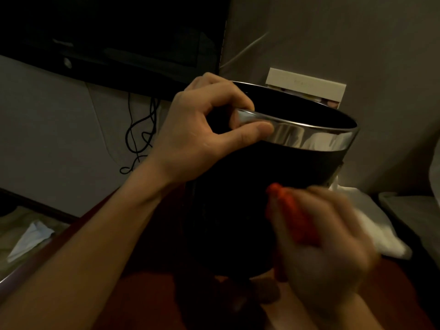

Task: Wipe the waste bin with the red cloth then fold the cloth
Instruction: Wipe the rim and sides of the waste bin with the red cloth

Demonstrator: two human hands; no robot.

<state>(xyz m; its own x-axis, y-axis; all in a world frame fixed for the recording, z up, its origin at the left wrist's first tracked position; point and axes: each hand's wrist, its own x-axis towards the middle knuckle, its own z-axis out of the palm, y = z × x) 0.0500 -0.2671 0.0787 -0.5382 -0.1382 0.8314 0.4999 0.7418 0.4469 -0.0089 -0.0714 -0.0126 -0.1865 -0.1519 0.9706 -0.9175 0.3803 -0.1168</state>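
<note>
Between both hands (207, 129), upright waste bin (238, 210)

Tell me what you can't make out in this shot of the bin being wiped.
Head view:
- Right hand and red cloth: motion-blurred, grip unclear.
- Waste bin base: hidden by both forearms.
- Bin interior: too dark.
- Box behind the bin: lower part hidden by the rim.

bin (238, 198) centre, on table (166, 294) | monitor (107, 32) behind-left | cables (140, 134) below monitor | box (307, 85) behind bin
</note>
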